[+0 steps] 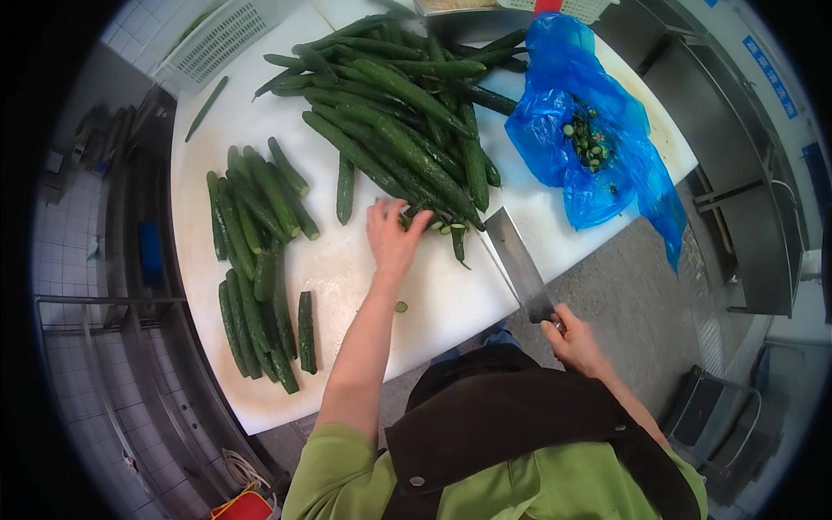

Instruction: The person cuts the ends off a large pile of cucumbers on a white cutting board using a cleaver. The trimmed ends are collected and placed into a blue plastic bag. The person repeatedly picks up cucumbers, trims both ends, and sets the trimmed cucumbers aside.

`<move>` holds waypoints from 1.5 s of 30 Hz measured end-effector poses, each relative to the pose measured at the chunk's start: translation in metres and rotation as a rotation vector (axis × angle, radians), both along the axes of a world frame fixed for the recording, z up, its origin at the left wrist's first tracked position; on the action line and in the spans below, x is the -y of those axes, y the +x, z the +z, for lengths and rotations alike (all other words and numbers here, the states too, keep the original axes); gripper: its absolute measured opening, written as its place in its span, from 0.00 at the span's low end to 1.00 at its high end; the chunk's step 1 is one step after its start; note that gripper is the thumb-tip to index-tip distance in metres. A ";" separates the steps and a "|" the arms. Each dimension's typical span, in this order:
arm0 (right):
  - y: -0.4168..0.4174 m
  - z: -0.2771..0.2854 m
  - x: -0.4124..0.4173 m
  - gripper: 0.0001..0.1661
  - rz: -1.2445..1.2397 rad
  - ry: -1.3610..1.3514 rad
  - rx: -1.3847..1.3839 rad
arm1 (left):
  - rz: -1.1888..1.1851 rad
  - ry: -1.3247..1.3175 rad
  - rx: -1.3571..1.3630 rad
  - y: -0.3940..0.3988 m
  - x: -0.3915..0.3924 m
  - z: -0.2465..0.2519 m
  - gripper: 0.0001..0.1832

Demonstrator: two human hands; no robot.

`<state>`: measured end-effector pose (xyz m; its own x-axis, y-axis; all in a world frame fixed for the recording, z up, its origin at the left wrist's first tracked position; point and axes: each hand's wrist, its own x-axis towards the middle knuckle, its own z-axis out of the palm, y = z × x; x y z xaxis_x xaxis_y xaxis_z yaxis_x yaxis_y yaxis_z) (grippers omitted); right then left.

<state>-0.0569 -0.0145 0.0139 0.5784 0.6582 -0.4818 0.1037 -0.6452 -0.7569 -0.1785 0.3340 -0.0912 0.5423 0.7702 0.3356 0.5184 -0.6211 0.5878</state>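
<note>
My right hand grips the handle of a cleaver, its broad blade lying over the near edge of the white cutting board. Fingers spread, my left hand reaches down at the near side of a large pile of whole cucumbers. Cut cucumber ends lie just right of that hand, partly under the pile. Whether its fingers hold any of them is hidden. A thin cucumber slice rests beside my left forearm. Trimmed cucumbers are heaped on the left, with one short piece apart.
A blue plastic bag with cut ends inside sits at the board's right, partly hanging over the edge. White perforated baskets stand at the far left and far right. Metal shelving is on the right; a metal rail runs at left.
</note>
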 end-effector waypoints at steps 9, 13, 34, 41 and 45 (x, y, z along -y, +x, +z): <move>-0.065 -0.010 -0.014 0.07 -0.342 0.236 -0.442 | -0.230 0.003 -0.106 -0.010 0.049 0.013 0.30; -0.078 -0.027 -0.008 0.08 -0.449 0.269 -0.515 | -0.161 0.113 -0.022 -0.033 0.034 0.019 0.32; -0.123 -0.074 -0.068 0.11 -0.393 0.314 -0.815 | -0.193 0.091 -0.006 -0.020 0.077 0.009 0.39; -0.122 -0.070 -0.060 0.12 -0.157 0.213 -0.795 | -0.132 -0.210 0.205 -0.034 0.100 0.001 0.29; -0.109 -0.053 -0.061 0.12 -0.071 0.284 -0.816 | -0.077 -0.158 0.247 -0.035 0.100 0.028 0.29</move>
<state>-0.1664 0.0467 -0.0388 0.1677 0.7921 -0.5869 -0.5757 -0.4046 -0.7106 -0.2133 0.2345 -0.0629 0.5177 0.7834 0.3439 0.3026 -0.5436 0.7829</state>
